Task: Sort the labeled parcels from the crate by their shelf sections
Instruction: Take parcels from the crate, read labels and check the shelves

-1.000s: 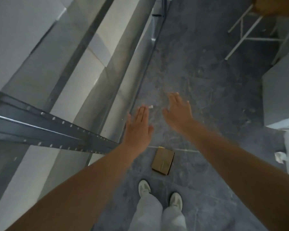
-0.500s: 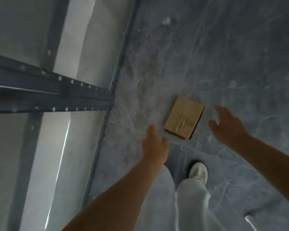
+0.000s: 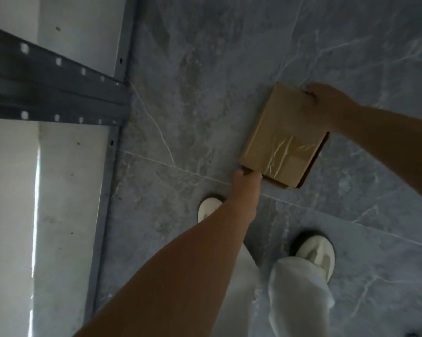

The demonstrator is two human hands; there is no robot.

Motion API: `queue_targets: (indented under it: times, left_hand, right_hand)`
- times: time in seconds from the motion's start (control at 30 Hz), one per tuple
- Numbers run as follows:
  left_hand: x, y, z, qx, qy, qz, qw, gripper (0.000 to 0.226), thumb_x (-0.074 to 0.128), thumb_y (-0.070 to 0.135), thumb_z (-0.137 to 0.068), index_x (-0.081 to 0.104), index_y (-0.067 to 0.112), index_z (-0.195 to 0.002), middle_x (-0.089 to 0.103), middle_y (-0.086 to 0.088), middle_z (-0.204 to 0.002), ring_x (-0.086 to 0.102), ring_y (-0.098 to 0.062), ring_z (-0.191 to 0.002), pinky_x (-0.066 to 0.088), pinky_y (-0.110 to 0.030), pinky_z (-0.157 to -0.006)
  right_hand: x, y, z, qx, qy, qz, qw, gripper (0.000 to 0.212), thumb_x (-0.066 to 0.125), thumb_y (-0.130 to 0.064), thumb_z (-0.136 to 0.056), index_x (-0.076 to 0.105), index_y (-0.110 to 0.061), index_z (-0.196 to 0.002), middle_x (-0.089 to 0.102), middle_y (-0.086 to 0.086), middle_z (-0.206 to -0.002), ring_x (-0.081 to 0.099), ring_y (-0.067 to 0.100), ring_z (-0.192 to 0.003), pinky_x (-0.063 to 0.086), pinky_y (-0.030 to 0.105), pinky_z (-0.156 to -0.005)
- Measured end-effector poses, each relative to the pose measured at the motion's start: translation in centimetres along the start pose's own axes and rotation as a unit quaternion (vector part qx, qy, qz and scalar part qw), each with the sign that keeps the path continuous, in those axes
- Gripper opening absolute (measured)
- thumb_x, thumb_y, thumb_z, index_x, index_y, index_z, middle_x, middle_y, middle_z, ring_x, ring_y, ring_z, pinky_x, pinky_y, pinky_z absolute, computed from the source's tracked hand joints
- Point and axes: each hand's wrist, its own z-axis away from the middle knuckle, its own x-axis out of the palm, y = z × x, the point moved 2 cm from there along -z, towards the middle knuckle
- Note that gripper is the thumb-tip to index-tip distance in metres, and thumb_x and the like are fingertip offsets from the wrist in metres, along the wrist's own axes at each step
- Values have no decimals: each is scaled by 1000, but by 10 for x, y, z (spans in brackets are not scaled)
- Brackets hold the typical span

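Note:
A flat brown cardboard parcel [image 3: 281, 132] with clear tape across its near end lies on the grey marble floor in front of my feet. My left hand [image 3: 246, 183] has its fingers curled at the parcel's near left corner. My right hand [image 3: 326, 103] grips the far right corner, fingers wrapped over the edge. No label shows on the upper face. The crate is out of view.
A metal shelf unit [image 3: 56, 93] with a dark perforated beam and pale shelf boards fills the left side; its upright [image 3: 112, 152] stands close to the parcel's left. My two white shoes [image 3: 317, 251] stand on the floor [image 3: 217, 69] just below the parcel.
Both hands have come down from open air onto the parcel and now hold its opposite corners. The view has dropped lower and closer to the floor.

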Motion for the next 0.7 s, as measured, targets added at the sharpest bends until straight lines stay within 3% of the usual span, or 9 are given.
queue_targets:
  times: [0.1, 0.23, 0.33, 0.47, 0.6, 0.7]
  left_hand:
    - [4, 14, 13, 2, -32, 70, 997, 23, 51, 8, -96, 50, 12, -119, 55, -11, -120, 53, -20, -103, 46, -37, -95]
    - [-13, 37, 62, 56, -47, 62, 995, 45, 49, 5, -95, 47, 20, -137, 55, -6, -130, 54, -21, -116, 46, -34, -94]
    - [-31, 67, 125, 96, -63, 2, 993, 43, 49, 8, -96, 51, 21, -136, 57, -4, -134, 55, -23, -121, 45, -37, -98]
    - [-57, 123, 231, 151, -81, -63, 983, 41, 51, 11, -95, 53, 22, -135, 62, -5, -128, 59, -23, -117, 46, -36, -95]
    - [-85, 183, 362, 220, -70, -77, 970, 31, 55, 20, -97, 57, 25, -127, 64, -3, -117, 62, -24, -112, 47, -41, -102]
    - [-103, 223, 463, 280, -56, -84, 955, 9, 59, 31, -96, 61, 29, -105, 67, -2, -107, 65, -21, -100, 52, -38, -96]
  right_hand:
    - [-3, 3, 12, 30, 10, -1, 999, 47, 49, -19, -99, 41, -3, -142, 41, 22, -145, 43, 38, -131, 36, 40, -103]
    - [-32, 18, 62, 100, 20, -100, 990, 42, 45, -28, -99, 51, -2, -132, 53, 22, -132, 54, 33, -113, 37, 32, -80]
    - [-81, 12, 117, 116, 17, -109, 987, 39, 49, -24, -98, 53, -1, -129, 55, 23, -127, 54, 36, -114, 42, 40, -89]
    - [-170, -18, 193, 134, -11, -170, 976, 36, 52, -19, -97, 55, 0, -128, 55, 17, -109, 53, 31, -100, 44, 42, -89]
    - [-276, -68, 279, 126, 15, -256, 958, 33, 55, -21, -97, 54, -11, -128, 57, 13, -119, 55, 29, -112, 44, 41, -94]
    - [-343, -105, 340, 82, 43, -309, 947, 21, 53, -28, -98, 59, -13, -112, 62, 18, -123, 56, 24, -95, 44, 39, -90]
